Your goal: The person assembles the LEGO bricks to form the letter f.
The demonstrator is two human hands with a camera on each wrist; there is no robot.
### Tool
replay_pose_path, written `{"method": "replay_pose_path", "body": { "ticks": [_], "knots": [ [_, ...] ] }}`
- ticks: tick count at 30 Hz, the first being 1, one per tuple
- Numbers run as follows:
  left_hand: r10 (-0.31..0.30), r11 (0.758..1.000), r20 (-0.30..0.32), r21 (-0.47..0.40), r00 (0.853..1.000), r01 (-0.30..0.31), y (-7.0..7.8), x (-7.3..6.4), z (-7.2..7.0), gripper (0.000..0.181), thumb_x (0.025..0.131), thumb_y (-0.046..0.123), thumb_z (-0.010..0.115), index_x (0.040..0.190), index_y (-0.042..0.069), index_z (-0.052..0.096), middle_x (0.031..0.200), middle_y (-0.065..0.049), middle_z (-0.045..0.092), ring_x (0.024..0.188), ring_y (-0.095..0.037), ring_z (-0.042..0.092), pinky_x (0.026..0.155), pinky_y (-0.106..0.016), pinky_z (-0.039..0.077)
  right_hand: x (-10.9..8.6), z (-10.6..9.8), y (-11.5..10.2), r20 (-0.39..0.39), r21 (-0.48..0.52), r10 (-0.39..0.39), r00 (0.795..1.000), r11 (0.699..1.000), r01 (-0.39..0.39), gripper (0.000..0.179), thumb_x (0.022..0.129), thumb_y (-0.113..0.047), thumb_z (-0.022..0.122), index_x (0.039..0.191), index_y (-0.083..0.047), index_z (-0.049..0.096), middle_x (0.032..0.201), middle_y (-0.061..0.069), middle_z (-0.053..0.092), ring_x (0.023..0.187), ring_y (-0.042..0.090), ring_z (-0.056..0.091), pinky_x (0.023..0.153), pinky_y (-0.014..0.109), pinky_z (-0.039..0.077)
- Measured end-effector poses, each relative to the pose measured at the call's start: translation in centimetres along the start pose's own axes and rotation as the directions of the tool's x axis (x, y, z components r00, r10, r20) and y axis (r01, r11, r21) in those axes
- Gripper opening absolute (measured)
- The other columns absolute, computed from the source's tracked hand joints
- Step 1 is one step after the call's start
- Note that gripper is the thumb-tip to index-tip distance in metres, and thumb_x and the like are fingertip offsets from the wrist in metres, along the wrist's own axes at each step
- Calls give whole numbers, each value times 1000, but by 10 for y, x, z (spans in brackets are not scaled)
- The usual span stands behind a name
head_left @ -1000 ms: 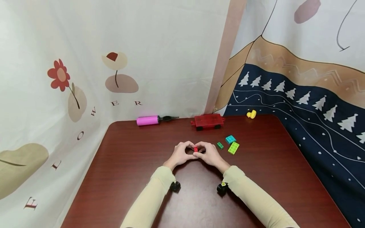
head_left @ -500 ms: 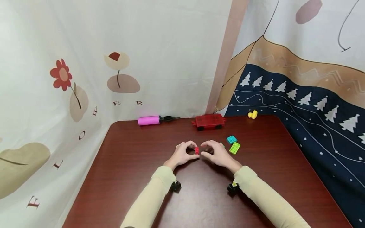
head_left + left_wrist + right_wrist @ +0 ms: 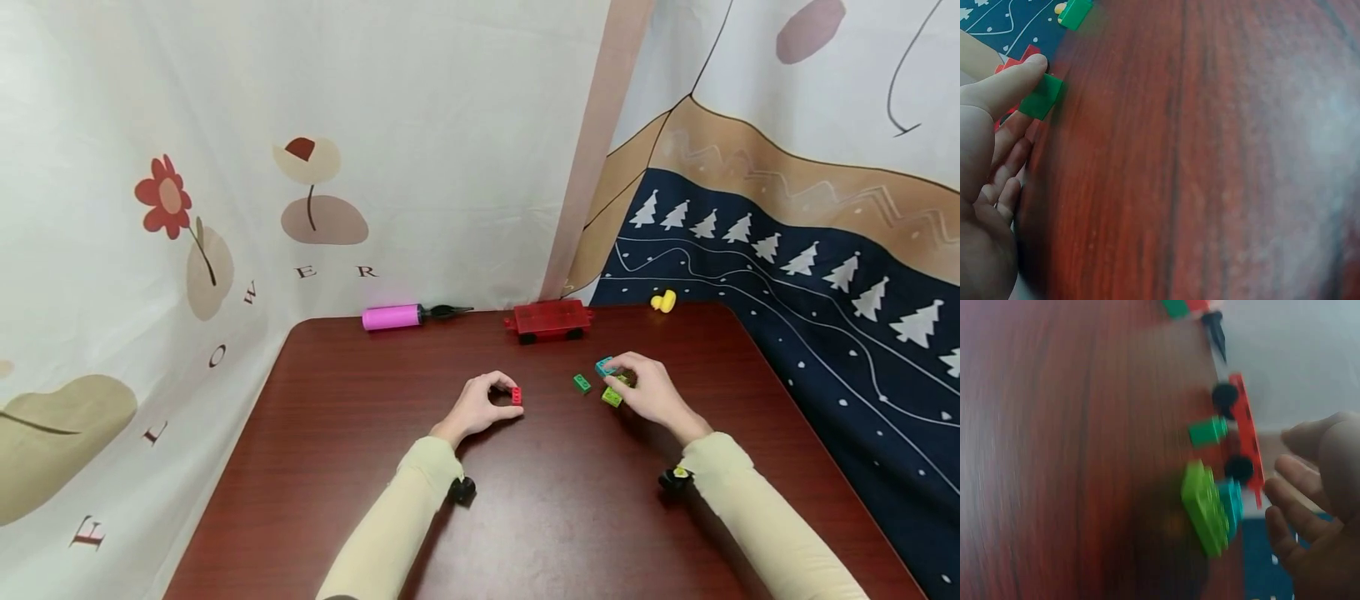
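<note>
In the head view my left hand pinches a small red toy brick between thumb and fingers. The left wrist view shows a green brick joined to it, under the thumb. My right hand hovers over the lime green brick and the teal brick, partly covering both. In the right wrist view its fingers are spread and loosely bent, holding nothing, beside the lime brick and the teal one behind it. A small green brick lies just left of these.
A red toy wagon with black wheels stands at the table's back edge. Left of it lies a pink hand pump with a black nozzle. At the back right sits a yellow toy. Printed curtains hang behind the dark wooden table.
My right hand has left the red brick and moved right, over the lime and teal bricks. My left hand stays in place, still pinching the red brick.
</note>
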State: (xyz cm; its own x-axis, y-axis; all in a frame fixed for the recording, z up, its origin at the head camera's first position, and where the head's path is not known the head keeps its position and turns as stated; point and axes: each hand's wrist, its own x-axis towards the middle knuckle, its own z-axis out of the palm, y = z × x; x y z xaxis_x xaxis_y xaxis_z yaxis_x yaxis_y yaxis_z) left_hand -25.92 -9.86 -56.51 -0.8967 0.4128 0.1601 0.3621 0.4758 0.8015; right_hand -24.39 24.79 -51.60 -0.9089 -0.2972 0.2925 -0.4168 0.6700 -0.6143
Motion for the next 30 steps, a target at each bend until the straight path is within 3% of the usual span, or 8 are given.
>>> {"method": "replay_pose_path", "body": {
  "ticks": [5,10,19,24,30],
  "knots": [
    [-23,1000,-18,-21,1000,23,-1,0,-2,34,81,23,94,108,18,74,104,6,74,101,-14,67,96,-35,52,-5,-15,22,71,-74,-2,998,997,7,24,92,4,75,115,0,75,116,16,71,98,31,69,84,50,58],
    [-37,999,-29,-38,999,36,-3,1,-2,34,80,23,95,106,19,74,104,7,76,101,-13,68,96,-36,53,-8,-16,35,123,-97,1,992,995,11,30,90,1,78,119,-1,74,122,18,70,100,31,68,87,51,58],
    [-57,997,-1,-58,998,57,-5,1,0,33,81,22,94,107,20,73,104,8,75,100,-11,66,96,-33,52,-10,-7,40,163,-65,-111,980,990,123,32,88,-2,83,119,-4,76,126,13,69,95,24,68,83,44,59],
    [-25,998,2,-56,1000,25,-4,1,-1,32,84,19,92,110,18,73,106,3,75,103,-15,68,97,-37,51,-7,-9,41,197,-60,-143,970,986,158,31,89,-3,83,120,-5,77,129,14,69,95,22,66,84,44,58],
    [-40,998,13,-54,999,41,-5,1,-1,33,85,25,92,111,20,73,108,6,74,103,-14,66,98,-36,51,-7,-11,43,236,-76,-165,958,979,187,35,88,-2,83,122,-4,76,129,14,69,100,25,67,87,45,58]
  ]
}}
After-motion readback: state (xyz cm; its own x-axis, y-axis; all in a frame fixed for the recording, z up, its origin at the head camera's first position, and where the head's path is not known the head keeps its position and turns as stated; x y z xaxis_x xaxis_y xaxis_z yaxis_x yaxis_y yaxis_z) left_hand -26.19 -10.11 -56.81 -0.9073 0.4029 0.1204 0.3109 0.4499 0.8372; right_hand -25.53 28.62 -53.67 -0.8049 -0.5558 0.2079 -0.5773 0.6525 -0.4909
